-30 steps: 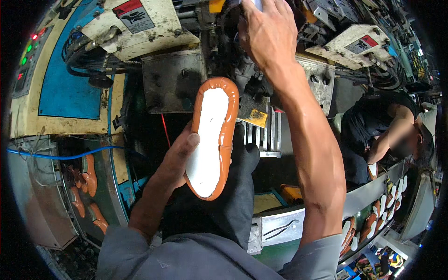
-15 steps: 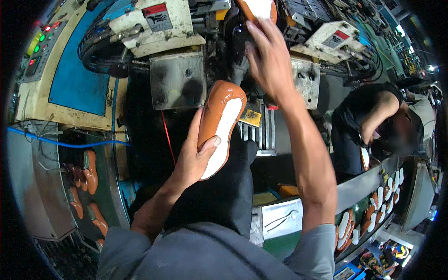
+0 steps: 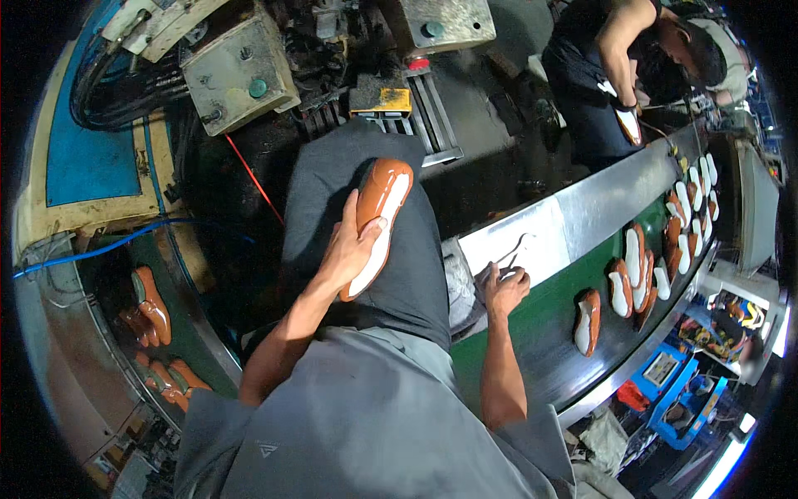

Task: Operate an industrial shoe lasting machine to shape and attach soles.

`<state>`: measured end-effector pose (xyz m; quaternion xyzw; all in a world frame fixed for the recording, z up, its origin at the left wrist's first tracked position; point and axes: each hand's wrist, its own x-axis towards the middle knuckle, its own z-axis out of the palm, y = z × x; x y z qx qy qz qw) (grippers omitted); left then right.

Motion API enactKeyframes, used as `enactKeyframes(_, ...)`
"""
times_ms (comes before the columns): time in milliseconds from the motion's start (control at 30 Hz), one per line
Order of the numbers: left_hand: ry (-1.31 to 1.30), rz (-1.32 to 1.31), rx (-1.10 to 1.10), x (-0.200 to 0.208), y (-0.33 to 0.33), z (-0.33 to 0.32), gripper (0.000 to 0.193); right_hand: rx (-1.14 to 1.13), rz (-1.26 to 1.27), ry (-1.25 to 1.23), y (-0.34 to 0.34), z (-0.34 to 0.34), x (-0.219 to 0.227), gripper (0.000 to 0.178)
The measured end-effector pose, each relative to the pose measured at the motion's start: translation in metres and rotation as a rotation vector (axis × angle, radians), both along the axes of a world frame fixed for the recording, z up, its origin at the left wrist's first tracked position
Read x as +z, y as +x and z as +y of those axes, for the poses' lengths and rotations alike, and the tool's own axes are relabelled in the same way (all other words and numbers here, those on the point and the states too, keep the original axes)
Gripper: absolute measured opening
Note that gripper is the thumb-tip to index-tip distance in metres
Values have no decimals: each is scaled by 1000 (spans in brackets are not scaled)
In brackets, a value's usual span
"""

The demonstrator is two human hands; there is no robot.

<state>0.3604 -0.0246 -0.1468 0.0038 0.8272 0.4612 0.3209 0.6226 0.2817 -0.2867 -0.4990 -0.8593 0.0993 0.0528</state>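
My left hand (image 3: 353,254) is closed round a brown shoe upper (image 3: 380,187) with a white insole face, resting over my dark trousers. Its toe points up and away, and its thumb side presses the white face. My right hand (image 3: 505,293) is at the edge of a white metal plate (image 3: 553,229) beside the belt. Its fingers are closed on the handles of metal pincers (image 3: 522,245), whose head lies over the plate. Part of the handles is hidden by the fingers. A grey cloth (image 3: 461,291) lies just left of that hand.
On the right, a green conveyor belt (image 3: 540,333) carries several brown and white shoes (image 3: 588,324). More brown shoes (image 3: 151,303) lie on a left belt. Machine boxes (image 3: 237,75) stand ahead. A person (image 3: 594,75) works at the far right with another shoe.
My right hand has come down from the machine, leaving the shoe there, to the pincers on the plate. My left hand still holds its shoe. The view has swung to the right.
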Motion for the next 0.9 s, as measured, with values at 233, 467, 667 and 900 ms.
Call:
enactKeyframes(233,202,6,-38,-11,29,-27,91,-46,91,-76,-6,10,-2,43)
enactKeyframes(467,133,103,-14,-29,40,-26,92,-546,757,-1221,-75,10,71,29)
enactKeyframes(667,186,95,-21,-14,36,-22,94,835,497,-460,-193,-61,174,27)
enactKeyframes(900,196,175,-32,-23,31,-24,93,1017,-208,-278,-240,-50,134,29)
